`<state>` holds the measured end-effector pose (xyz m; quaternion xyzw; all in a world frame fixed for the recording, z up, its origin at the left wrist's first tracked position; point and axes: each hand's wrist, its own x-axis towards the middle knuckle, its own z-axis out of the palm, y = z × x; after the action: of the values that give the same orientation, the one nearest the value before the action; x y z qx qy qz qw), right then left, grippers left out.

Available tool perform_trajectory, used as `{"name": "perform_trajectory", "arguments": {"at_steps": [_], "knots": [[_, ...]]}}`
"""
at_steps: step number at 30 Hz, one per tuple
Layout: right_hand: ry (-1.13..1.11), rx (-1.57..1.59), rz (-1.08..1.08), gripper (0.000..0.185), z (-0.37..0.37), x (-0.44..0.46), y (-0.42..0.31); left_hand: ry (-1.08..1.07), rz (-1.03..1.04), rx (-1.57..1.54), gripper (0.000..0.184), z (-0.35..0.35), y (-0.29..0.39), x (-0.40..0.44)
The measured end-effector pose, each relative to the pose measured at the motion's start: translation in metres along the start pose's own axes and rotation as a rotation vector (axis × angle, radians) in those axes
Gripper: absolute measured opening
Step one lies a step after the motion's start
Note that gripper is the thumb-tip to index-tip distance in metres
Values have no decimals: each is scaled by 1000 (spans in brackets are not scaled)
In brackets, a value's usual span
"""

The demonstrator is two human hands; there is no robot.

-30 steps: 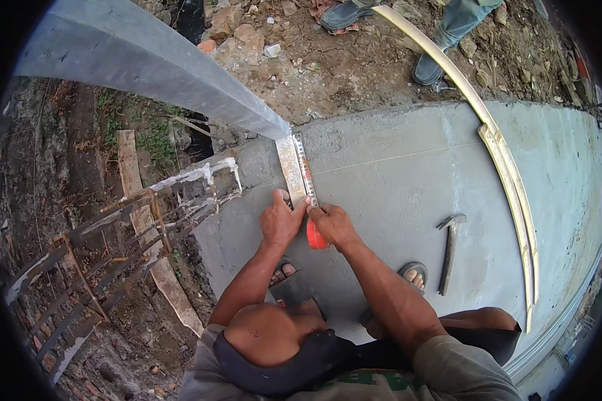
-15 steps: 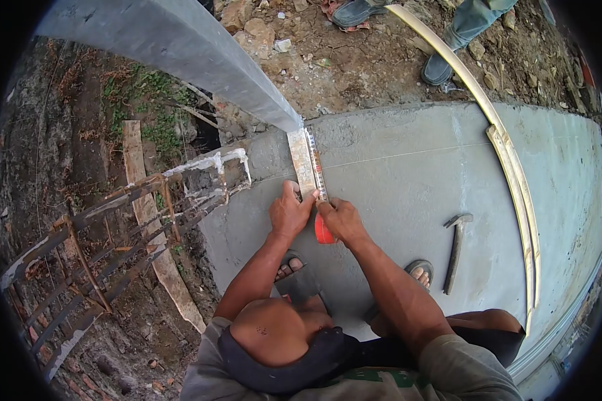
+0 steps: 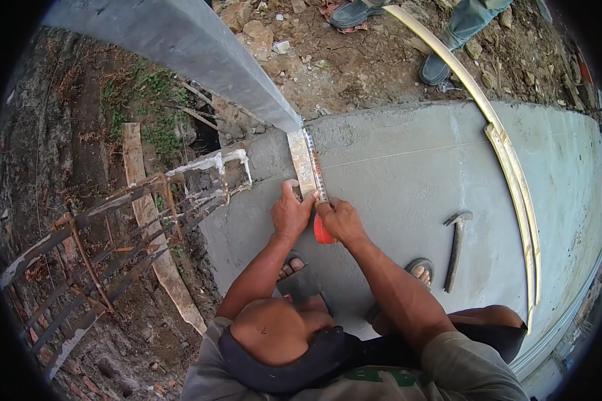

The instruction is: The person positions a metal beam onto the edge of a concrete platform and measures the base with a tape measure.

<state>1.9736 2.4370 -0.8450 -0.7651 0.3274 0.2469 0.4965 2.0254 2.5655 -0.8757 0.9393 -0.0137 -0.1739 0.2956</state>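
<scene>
A short flat strip of wood or board (image 3: 302, 162) lies on the grey concrete, its far end against the foot of a tall grey post (image 3: 227, 60). My left hand (image 3: 291, 212) is closed on the strip's near end, with the thumb reaching towards the tape. In my right hand (image 3: 341, 220) is a red tape measure (image 3: 322, 231), partly covered by the fingers. Its extended blade (image 3: 314, 160) runs alongside the strip to the post's foot. Both hands are close together, almost touching.
A claw hammer (image 3: 456, 250) lies on the concrete slab (image 3: 394, 187) to the right. Long gold-coloured strips (image 3: 515, 180) curve beyond it. At left, a rusty rebar cage (image 3: 80, 260) and a plank (image 3: 147, 214) lie over lower ground. Another person's shoes (image 3: 436, 69) stand at the far edge.
Almost nothing differs. The view has shifted very slightly; both hands keep their places on the strip and the tape measure.
</scene>
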Motion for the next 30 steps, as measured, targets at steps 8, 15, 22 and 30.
{"name": "perform_trajectory", "arguments": {"at_steps": [8, 15, 22, 30], "knots": [[1, -117, -125, 32, 16, 13, 23, -19, -16, 4, 55, -3, 2, 2], [-42, -119, -216, 47, 6, 7, 14, -34, -20, 122, 55, -8, 5, 3], [7, 15, -23, 46, 0, 3, 3, -182, -18, 279, 54, -18, 10, 4], [-49, 59, 4, 46, -6, 2, 0, -194, 156, 185, 47, -16, -10, 2]]}}
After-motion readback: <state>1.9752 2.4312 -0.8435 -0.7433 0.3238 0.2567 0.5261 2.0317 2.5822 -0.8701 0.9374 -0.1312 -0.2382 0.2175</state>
